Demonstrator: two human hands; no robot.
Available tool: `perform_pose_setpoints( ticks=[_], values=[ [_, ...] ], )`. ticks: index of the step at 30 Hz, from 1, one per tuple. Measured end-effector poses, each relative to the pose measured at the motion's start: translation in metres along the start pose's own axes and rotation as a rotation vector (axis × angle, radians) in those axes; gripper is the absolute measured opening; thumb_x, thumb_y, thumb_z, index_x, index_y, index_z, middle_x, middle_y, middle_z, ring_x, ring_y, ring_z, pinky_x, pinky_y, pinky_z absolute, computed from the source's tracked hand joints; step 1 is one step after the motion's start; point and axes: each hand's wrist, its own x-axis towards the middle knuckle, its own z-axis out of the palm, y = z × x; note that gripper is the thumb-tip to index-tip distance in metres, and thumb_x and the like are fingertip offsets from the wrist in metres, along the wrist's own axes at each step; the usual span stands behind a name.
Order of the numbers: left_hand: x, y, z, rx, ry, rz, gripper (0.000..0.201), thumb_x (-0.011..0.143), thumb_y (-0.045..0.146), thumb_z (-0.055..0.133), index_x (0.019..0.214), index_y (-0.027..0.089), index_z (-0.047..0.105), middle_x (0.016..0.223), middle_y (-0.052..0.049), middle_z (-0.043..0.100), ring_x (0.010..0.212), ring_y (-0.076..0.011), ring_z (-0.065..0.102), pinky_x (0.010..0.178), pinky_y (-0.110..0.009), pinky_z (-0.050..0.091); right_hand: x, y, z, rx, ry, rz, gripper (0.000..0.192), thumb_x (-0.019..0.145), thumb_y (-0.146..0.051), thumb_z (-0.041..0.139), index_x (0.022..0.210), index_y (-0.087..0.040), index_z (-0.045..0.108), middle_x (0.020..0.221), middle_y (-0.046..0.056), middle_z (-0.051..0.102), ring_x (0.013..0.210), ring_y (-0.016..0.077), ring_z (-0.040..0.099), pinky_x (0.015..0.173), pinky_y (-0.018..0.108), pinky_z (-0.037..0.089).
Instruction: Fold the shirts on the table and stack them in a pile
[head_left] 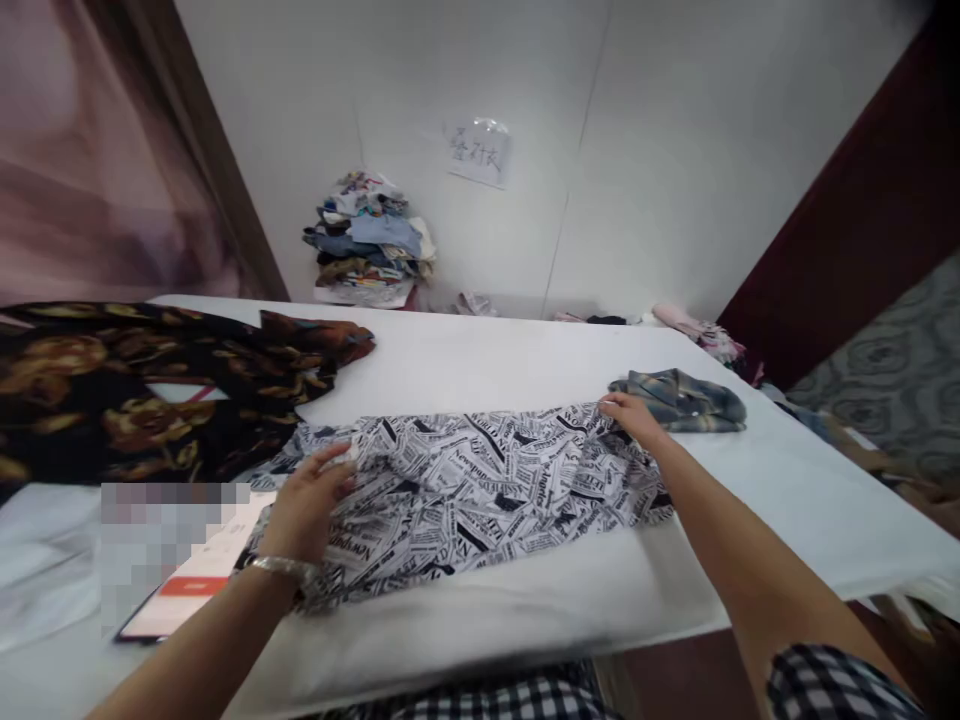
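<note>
Grip, left hand (307,505): fingers curled, thumb and fingertips pinched together on a raised fold at the left end of the newsprint garment (480,490). Metal bracelet (283,568) on the wrist; forearm enters from the lower left.

Grip, right hand (628,413): fingers bent down and pressed on the far right corner of the same garment; whether cloth is clamped between them cannot be told. Arm reaches long from the lower right, over a checked sleeve (840,685).

Item 1: newsprint garment, black and white print, spread flat across the front middle of the bench (525,350), running from 1 hand to the other, its near edge close to the bench's front rim.

Item 2: bench, covered in white cloth, wide, set against a white wall (675,150).

Item 3: dark floral garment (135,390), black with orange-brown blooms, lying at the left of the bench, just beside the newsprint garment's left end.

Item 4: folded plaid cloth (682,400), grey-blue, at the right, just beyond the right hand.

Item 5: phone (195,585), screen up, at the front left, touching the left wrist area; part of it is blurred out.

Item 6: heap of mixed clothes (367,245), piled against the wall behind the bench.

Item 7: paper notice (478,152) fixed to the wall, writing too small to read.

Item 8: patterned carpet (892,370), far right, beside a dark red panel (862,220).
</note>
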Motion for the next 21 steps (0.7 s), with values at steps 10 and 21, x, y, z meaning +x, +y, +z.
perform_pose_setpoints(
  ticks=[10,21],
  values=[
    [0.063,0.018,0.018,0.995,-0.262,0.438,0.047,0.08,0.04,0.052,0.12,0.018,0.059,0.13,-0.01,0.058,0.124,-0.0233,0.048,0.104,-0.035,0.038,0.001,0.006,0.009,-0.025,-0.01,-0.01,0.033,0.058,-0.05,0.066,0.071,-0.02,0.068,0.064,0.001,0.064,0.065,0.02,0.055,0.067,0.032,0.043],
    [0.074,0.041,0.013,1.062,-0.322,0.4,0.028,0.082,0.031,0.047,0.097,0.019,0.068,0.111,-0.007,0.065,0.099,-0.0196,0.06,0.091,-0.028,0.042,0.002,0.015,-0.002,-0.125,0.101,-0.008,0.05,0.054,-0.054,0.068,0.089,-0.018,0.072,0.058,-0.001,0.057,0.056,0.0159,0.049,0.056,0.03,0.039]
  ],
)
